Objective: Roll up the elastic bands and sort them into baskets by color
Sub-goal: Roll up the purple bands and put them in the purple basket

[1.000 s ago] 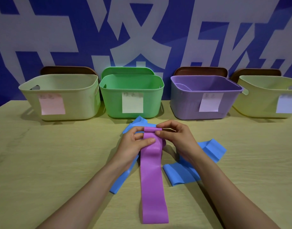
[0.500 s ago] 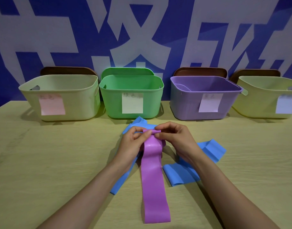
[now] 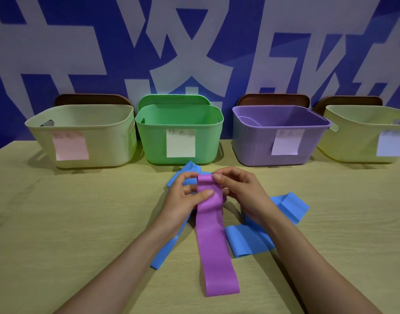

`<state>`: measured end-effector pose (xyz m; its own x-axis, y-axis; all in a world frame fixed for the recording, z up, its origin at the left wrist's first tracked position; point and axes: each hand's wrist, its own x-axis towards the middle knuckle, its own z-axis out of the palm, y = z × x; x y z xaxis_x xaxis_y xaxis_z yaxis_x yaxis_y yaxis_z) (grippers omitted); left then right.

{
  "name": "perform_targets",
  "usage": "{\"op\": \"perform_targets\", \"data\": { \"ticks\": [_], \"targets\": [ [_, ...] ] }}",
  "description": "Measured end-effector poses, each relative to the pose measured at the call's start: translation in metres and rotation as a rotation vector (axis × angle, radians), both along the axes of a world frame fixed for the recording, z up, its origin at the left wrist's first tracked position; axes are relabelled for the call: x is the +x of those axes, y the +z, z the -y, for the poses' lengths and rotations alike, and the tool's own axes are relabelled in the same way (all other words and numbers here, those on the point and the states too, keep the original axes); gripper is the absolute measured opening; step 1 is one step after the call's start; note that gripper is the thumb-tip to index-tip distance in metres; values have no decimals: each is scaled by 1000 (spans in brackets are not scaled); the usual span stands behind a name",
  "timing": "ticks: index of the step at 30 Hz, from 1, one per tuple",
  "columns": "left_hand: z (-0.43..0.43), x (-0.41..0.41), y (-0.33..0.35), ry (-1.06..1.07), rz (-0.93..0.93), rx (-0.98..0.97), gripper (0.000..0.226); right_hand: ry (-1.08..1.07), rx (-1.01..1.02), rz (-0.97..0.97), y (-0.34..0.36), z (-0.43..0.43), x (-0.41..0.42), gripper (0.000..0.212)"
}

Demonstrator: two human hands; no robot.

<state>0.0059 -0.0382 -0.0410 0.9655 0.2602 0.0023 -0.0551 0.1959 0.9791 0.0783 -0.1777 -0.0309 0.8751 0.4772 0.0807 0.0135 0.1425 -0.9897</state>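
A purple elastic band (image 3: 213,243) lies lengthwise on the table, its far end lifted and curled over. My left hand (image 3: 183,200) pinches that end from the left, thumb pressed on the band's top face. My right hand (image 3: 242,191) pinches the same end from the right. Under my hands lie blue elastic bands: one (image 3: 166,250) runs down to the left, another (image 3: 248,242) spreads to the right. The purple basket (image 3: 257,143) stands behind my right hand; a green basket (image 3: 153,141) is to its left.
A pale cream basket (image 3: 103,141) with a pink note stands at the far left, a yellow basket (image 3: 353,137) with a pale note at the far right. Brown lids lean against the blue-and-white wall behind them. The wooden table (image 3: 58,223) stretches toward me.
The band's near end has slid a little away from me. Both hands have curled the far end over and my left thumb now presses the top face.
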Motion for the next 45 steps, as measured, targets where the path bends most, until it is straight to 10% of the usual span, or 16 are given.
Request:
{"op": "perform_targets", "data": {
  "ticks": [45],
  "targets": [
    [-5,3,-2,-16,23,-56,29,33,-23,119,0,3,1,24]
  ]
}}
